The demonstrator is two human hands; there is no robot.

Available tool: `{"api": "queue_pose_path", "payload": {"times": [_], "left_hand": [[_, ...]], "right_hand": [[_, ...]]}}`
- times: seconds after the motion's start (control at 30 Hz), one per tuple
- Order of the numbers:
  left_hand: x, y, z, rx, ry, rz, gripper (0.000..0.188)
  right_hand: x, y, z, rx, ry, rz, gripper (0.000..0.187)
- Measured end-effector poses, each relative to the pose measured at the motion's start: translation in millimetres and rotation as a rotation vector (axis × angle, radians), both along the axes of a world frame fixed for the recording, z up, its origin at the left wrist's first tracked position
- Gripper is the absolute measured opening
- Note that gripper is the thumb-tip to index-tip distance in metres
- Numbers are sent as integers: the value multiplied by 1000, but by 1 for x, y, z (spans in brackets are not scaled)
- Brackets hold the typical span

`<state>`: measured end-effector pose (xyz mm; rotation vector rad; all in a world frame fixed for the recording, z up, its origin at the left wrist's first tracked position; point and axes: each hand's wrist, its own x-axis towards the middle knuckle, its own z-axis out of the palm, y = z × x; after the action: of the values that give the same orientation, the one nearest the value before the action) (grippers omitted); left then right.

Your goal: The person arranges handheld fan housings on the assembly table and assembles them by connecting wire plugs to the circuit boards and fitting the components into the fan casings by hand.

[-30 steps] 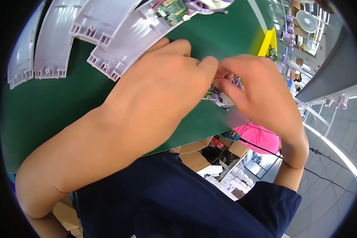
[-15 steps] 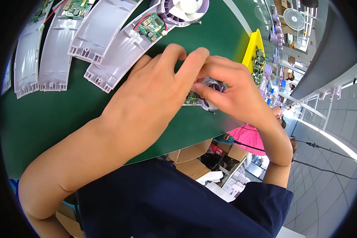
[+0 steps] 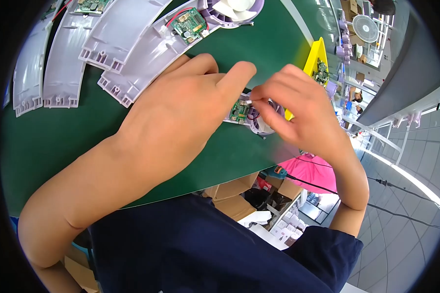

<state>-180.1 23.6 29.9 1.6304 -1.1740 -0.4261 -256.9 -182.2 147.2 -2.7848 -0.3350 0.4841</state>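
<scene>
1. My two bare hands, left hand [image 3: 181, 110] and right hand [image 3: 300, 105], meet over one lilac casing [image 3: 247, 124] on a green table [image 3: 58, 156].
2. The casing lies mostly beneath my left palm, one green circuit board [image 3: 239, 112] and one round fan [image 3: 265, 126] showing at its right end.
3. My left fingers bend over it; their tips are hidden, and I cannot tell whether they grip.
4. My right thumb and forefinger draw together beside one small white connector [image 3: 250, 102] at the board's edge; whether they pinch it, I cannot tell.
5. Four more lilac casings [image 3: 137, 73] fan out at upper left, with a sliver of another at the far left rim; the nearest of the four carries one board [image 3: 188, 25], one red wire and a second fan [image 3: 233, 9].
6. Beyond my right hand stands one yellow tray [image 3: 316, 51] of green boards [image 3: 321, 72], too crowded to count.
</scene>
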Motion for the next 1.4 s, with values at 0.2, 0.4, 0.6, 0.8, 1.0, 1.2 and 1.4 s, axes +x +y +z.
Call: {"api": "queue_pose_path", "payload": {"times": [0.2, 0.4, 0.6, 0.8, 1.0, 1.2, 1.4], "left_hand": [[-2, -4, -7, -64, -1, 14, 76], [-3, -3, -9, -49, 9, 8, 75], [-6, -5, -10, -38, 7, 32, 73], [-10, -9, -13, -52, 51, 44, 78], [-9, -10, -14, -60, 83, 26, 75], [-9, -11, -9, -41, 50, 49, 74], [-7, -7, -11, -2, 12, 18, 76]], "right_hand": [[10, 24, 14, -401, 47, 150, 12], [21, 27, 14, -380, 87, 231, 13], [26, 39, 13, -504, 144, 285, 9], [36, 39, 14, -583, 240, 433, 16], [30, 48, 12, -612, 196, 438, 18], [22, 47, 13, -611, 119, 331, 18], [7, 28, 13, -340, 148, 7, 20]]}}
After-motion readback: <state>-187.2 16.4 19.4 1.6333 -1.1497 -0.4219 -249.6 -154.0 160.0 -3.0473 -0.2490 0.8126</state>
